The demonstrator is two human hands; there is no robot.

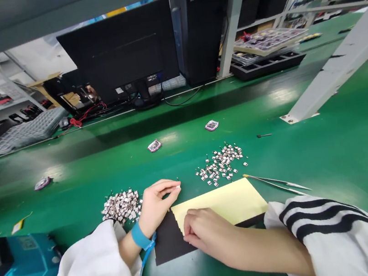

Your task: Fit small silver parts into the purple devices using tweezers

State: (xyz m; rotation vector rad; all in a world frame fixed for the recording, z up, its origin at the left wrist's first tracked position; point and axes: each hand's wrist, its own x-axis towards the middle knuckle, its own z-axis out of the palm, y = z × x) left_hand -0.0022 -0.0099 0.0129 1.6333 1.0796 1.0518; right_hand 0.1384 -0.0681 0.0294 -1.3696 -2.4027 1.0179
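Note:
My left hand (157,202), with a blue wrist strap (141,236), pinches a small white component (178,186) between thumb and forefinger. Beside that hand lies a dense pile of similar small components (121,206); a looser pile (220,164) is spread farther right. My right hand (206,231) is closed, its thumb and forefinger at the left edge of a pale yellow stack of sheets (228,200). What its fingertips grip is too small to make out. Under the yellow sheets is a black sheet (168,242). Tweezers (277,181) lie to the right.
Three small wrapped parts (154,145) are spaced along the green bench (180,161). A teal machine (20,273) stands at the lower left. A slanted white post (332,65) meets the bench at right. Behind are a monitor (123,55) and stacked trays (267,45).

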